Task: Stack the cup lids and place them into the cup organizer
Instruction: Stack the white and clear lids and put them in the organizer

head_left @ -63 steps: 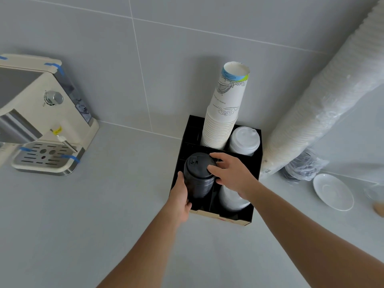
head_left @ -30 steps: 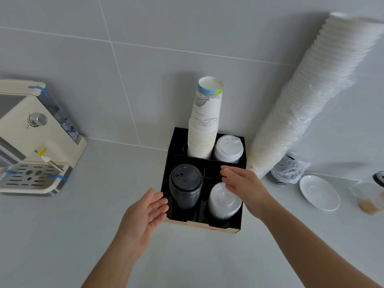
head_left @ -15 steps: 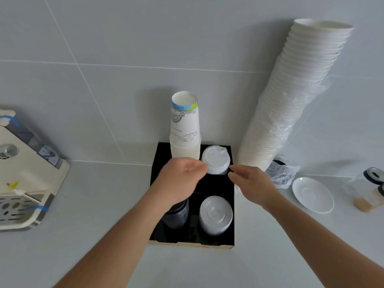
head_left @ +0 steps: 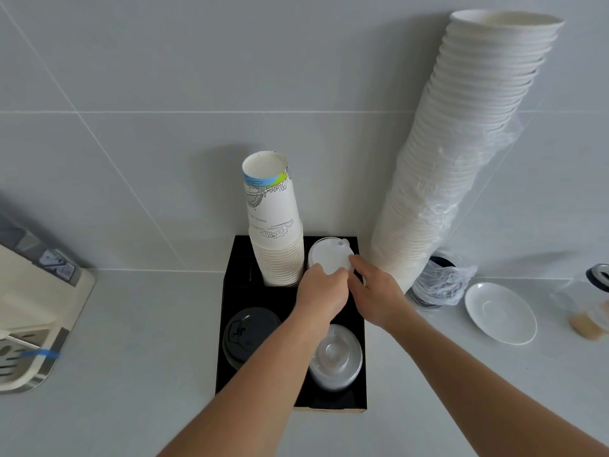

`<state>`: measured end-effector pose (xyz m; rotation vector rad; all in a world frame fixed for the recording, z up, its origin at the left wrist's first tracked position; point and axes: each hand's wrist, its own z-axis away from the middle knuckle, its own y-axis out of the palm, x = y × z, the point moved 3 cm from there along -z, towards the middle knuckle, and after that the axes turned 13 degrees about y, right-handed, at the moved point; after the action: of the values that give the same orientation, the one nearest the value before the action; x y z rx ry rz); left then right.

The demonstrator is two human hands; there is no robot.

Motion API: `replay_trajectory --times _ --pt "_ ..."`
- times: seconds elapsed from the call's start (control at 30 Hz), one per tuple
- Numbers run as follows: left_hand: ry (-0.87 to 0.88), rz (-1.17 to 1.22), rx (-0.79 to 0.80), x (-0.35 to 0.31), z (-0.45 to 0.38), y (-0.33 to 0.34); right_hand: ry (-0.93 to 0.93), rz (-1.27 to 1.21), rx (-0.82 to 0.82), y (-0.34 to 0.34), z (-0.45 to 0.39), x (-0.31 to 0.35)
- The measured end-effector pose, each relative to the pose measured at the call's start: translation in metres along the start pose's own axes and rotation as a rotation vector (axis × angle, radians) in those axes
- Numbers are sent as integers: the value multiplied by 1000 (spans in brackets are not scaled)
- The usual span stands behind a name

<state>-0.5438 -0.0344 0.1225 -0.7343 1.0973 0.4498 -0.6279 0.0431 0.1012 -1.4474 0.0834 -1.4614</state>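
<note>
A black cup organizer (head_left: 230, 324) stands against the wall. Its back-right compartment holds a stack of white lids (head_left: 328, 253). My left hand (head_left: 321, 293) and my right hand (head_left: 375, 291) both have their fingers on this stack, one from each side. The front-left compartment holds a stack of black lids (head_left: 248, 333). A stack of clear lids (head_left: 336, 356) fills the front-right one, partly behind my left forearm. A tall stack of printed paper cups (head_left: 275, 225) rises from the back-left compartment.
A tall leaning column of white paper bowls (head_left: 461, 153) in a plastic sleeve stands right of the organizer. A white saucer (head_left: 501, 313) and a jar (head_left: 590, 305) lie further right. A cream coffee machine (head_left: 33, 311) sits at the left edge.
Both hands left the black lid stack and moved back to the white lids; now their fingers touch that stack from both sides. The camera tilted up and shifted right.
</note>
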Motion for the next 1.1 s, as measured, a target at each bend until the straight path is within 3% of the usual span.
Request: replay_trajectory --times 0.33,0.6,0.9,1.1 --pt "25 -19 47 9 0 3 -106 126 -60 3 -23 7" --pt "22 37 -25 4 1 -1 -131 270 6 7 -26 8" --pt "37 -175 62 -1 -17 1 -193 123 -156 11 -24 -7" --pt "68 -217 66 1 -20 1 -150 229 -21 13 -27 -3"
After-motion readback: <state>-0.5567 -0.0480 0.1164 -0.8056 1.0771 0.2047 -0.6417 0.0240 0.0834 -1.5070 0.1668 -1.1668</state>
